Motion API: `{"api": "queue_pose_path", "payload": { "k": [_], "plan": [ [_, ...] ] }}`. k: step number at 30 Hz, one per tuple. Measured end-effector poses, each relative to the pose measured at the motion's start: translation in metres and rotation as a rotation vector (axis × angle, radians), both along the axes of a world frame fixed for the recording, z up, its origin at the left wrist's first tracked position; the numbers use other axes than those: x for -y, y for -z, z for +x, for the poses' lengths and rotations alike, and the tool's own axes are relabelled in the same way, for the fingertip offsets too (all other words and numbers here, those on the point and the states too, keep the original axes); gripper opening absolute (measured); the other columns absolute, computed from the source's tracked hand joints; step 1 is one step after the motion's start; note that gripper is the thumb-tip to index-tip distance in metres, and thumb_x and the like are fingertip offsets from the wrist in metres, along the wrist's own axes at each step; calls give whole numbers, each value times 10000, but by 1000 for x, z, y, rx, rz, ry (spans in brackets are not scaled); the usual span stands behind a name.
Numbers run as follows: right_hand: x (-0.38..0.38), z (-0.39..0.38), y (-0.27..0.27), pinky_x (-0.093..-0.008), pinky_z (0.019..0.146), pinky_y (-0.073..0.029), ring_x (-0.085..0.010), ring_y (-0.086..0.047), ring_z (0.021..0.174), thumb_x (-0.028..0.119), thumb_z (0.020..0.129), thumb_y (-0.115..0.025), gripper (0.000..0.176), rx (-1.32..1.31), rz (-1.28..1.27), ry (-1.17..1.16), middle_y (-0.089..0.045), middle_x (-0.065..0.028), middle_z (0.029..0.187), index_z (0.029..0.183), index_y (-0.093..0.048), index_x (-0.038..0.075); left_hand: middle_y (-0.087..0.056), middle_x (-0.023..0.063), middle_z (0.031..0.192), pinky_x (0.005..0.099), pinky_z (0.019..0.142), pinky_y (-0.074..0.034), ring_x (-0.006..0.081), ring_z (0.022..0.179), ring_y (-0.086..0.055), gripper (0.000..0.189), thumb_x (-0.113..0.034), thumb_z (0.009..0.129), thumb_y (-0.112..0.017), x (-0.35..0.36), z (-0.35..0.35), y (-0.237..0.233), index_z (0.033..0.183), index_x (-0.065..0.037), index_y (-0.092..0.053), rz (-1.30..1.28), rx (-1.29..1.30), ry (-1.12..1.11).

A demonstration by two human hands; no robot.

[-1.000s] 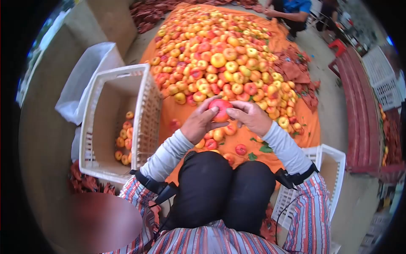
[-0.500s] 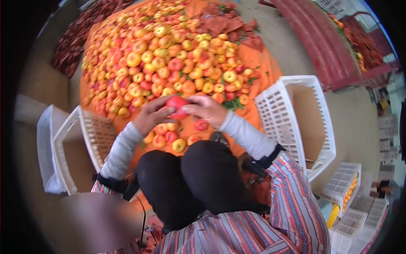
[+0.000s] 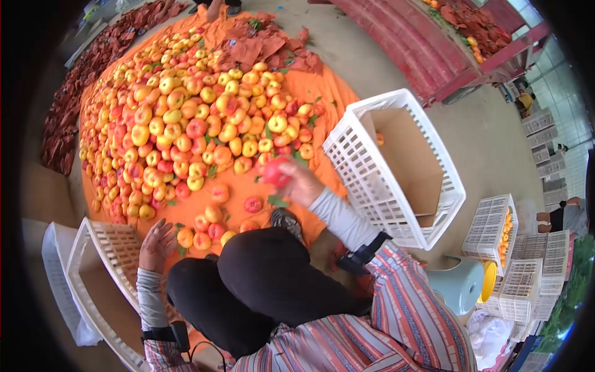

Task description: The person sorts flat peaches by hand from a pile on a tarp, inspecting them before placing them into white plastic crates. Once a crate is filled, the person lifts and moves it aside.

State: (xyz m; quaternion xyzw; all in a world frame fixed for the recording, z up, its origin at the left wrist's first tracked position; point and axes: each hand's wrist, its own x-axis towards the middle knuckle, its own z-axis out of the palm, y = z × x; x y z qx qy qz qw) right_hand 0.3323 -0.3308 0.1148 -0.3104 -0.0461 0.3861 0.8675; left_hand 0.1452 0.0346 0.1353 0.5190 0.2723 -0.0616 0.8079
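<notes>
White crate (image 3: 372, 180): lattice plastic, cardboard-lined. Orange ground sheet (image 3: 322, 99): matt cloth. Peach (image 3: 274, 172): smooth red skin.

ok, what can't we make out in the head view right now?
Head view only:
- red fruit in right hand: motion-blurred, so the fingers' grip is unclear.
- left crate: inside mostly cut off by the dark lens edge.
- right crate: floor partly hidden by its near wall.
- left hand: open; contact with the crate is unclear.

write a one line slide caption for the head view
Right hand holds a red fruit beside the fruit heap on an orange cloth, near a white crate; left hand open, empty.
</notes>
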Motion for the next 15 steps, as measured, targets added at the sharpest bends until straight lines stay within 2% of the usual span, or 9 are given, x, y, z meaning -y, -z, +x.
{"api": "queue_pose_path", "payload": {
  "k": [1,3,6,10,13,15],
  "plan": [
    [11,-1,3,-370,693,-535,-307,-525,1052,259,854,-535,431,62,-53,41,-518,-154,1130,1226,-386,101,-488,115,1203,300,804,-471,180,959,-553,472,-253,898,-451,-5,-13,6,1302,-34,-345,-2,-12,-11],
    [30,-8,0,-393,708,-538,-280,-556,982,304,888,-469,389,-40,52,67,-517,-155,1089,1196,-398,76,-485,114,1207,295,810,-468,180,962,-551,468,-252,900,-447,-10,-29,20,1301,-35,-346,-17,-28,-19],
    [52,-23,-1,-418,782,-518,-298,-529,1022,320,905,-424,394,-232,127,125,-488,-163,1130,1205,-388,67,-455,106,1256,313,887,-424,190,1037,-514,483,-271,903,-442,-34,-54,45,1308,-31,-336,-25,-51,5],
    [66,-31,4,-437,866,-480,-290,-500,1059,280,894,-457,397,-171,65,218,-465,-143,1161,1207,-384,47,-403,93,1320,323,988,-339,214,1173,-428,498,-276,912,-422,-57,-71,77,1323,-18,-311,-54,40,60],
    [71,-33,5,-438,874,-475,-268,-491,1065,248,884,-477,384,-156,26,261,-462,-134,1157,1202,-395,48,-365,90,1351,315,1020,-300,216,1228,-373,495,-266,920,-402,-55,-74,90,1330,-10,-296,-78,-42,-90],
    [77,-34,10,-446,900,-453,-284,-479,1090,226,873,-501,396,-163,18,259,-459,-148,1174,1203,-394,35,-361,90,1353,311,1018,-303,217,1222,-377,491,-269,923,-396,-63,-77,106,1331,-14,-298,-89,3,-36]
  ]
}}
